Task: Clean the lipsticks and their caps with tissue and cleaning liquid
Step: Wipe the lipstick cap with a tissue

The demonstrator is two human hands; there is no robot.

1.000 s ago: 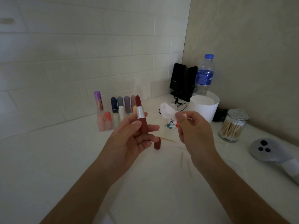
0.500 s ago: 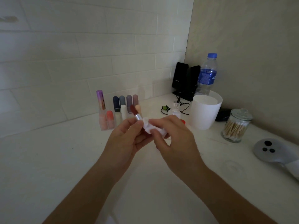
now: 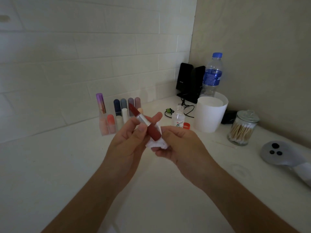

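The lipstick (image 3: 154, 132) is showing a matt plastic barrel and shiny metal collar, while the tissue (image 3: 157, 145) is looking like soft, crumpled paper.

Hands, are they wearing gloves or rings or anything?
No. The left hand and right hand are bare: no gloves, rings, watch or bracelet shows. No sleeves either, right down to the picture's bottom edge. The left thumbnail looks short and unpainted.
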